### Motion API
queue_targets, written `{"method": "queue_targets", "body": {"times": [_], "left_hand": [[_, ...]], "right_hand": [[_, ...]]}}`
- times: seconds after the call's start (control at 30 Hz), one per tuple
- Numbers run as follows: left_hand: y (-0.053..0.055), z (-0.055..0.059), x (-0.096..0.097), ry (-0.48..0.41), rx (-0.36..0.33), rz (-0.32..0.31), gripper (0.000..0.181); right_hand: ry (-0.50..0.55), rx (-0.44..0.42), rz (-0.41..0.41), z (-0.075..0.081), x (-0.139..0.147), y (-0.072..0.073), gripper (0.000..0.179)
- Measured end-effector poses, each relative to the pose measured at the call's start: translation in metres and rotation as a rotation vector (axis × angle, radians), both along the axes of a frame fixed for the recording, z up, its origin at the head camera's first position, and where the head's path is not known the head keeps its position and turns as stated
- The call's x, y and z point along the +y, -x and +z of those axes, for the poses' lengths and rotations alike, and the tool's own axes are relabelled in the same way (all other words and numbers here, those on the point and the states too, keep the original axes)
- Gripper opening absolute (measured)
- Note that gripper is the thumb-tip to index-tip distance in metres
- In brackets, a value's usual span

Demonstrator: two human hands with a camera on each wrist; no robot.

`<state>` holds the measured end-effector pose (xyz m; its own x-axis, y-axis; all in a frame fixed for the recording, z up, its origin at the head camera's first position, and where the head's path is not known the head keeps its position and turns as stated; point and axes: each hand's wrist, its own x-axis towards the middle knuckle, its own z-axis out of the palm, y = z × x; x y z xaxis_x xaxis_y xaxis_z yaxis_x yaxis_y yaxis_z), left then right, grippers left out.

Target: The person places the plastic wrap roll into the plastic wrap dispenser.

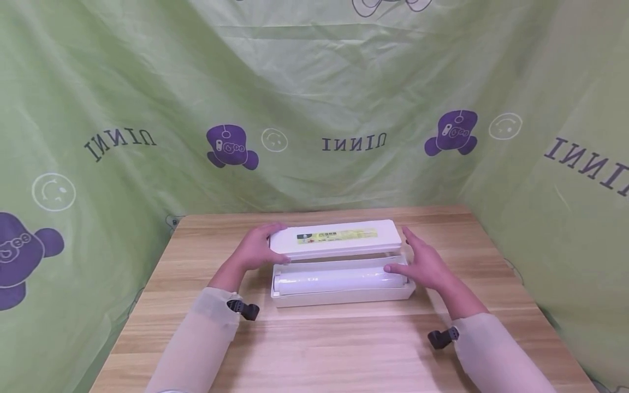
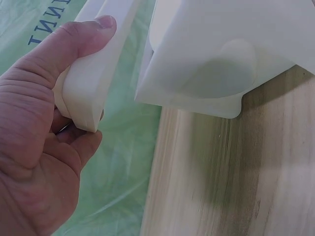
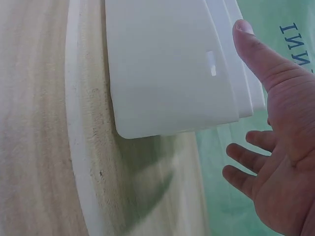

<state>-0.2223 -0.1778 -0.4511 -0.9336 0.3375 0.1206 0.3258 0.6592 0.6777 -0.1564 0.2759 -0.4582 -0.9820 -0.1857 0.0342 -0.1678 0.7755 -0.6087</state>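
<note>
A long white plastic box (image 1: 344, 298) lies on the table with a shiny pale roll, apparently plastic wrap (image 1: 334, 280), inside. Its white lid (image 1: 336, 249), bearing a yellow-green label, is raised off the box at the far side. My left hand (image 1: 255, 248) grips the lid's left end; in the left wrist view the thumb is on one face and the fingers (image 2: 87, 147) are curled at the other. At the right end of lid and box, my right hand (image 1: 428, 266) is spread, thumb over the box's edge. The right wrist view shows its fingers (image 3: 241, 160) loose, holding nothing.
A wood-grain table (image 1: 324, 349) carries the box near its far half. Green printed cloth (image 1: 304, 93) hangs close behind the table and along both sides. Small black cameras (image 1: 244, 309) sit at both wrists, over light sleeves.
</note>
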Motion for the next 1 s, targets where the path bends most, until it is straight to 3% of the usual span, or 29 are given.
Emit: {"method": "queue_targets", "body": {"times": [0.6, 1.0], "left_hand": [[-0.009, 0.004, 0.003, 0.001, 0.029, -0.055, 0.097], [-0.015, 0.0, 0.003, 0.016, -0.018, -0.078, 0.097]], "right_hand": [[-0.006, -0.003, 0.006, 0.006, -0.01, 0.021, 0.142], [-0.041, 0.033, 0.03, 0.006, -0.009, 0.017, 0.126]]}}
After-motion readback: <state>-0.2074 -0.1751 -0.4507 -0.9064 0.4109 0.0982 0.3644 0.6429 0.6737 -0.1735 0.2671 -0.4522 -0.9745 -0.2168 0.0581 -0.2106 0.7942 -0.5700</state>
